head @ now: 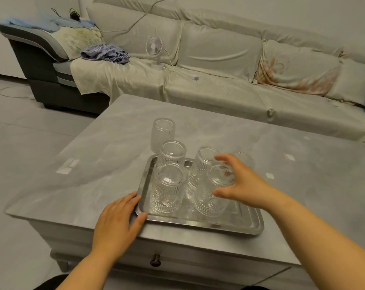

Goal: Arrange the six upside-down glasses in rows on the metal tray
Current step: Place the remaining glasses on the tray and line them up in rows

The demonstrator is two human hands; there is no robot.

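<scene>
- Metal tray sits on grey tabletop, near its front edge, roughly mid-width.
- Six clear ribbed glasses, all upside down.
- Front-left glass stands in tray's front-left corner; back-left glass just behind it, at tray's back-left corner.
- Mid-back glass stands upright-inverted at tray's back edge, w/ right hand partly in front of it.
- Held glass is on tray's front-middle, tilted, top leaning toward the right hand.
- Right hand: fingers spread wide and curled round the held glass's upper end, thumb low on its near side, other fingers over the top. Looks like contact at thumb & fingertips; grip is loose, not closed tight.
- Far-right glass only partly seen behind right hand; can't tell if it's on the tray or on the tabletop beyond it.
- Off-tray glass stands on the tabletop just past tray's back-left corner, apart from the rim.
- Left hand: flat, palm down on tabletop, fingers extended & slightly spread, tips touching tray's front-left corner rim; holds nothing.
- Right half of tray is bare metal.
- Drawer knob on table front below the tray.
- Sofa w/ pale cover behind the table; small white fan and crumpled blue striped cloth on its seat.
</scene>
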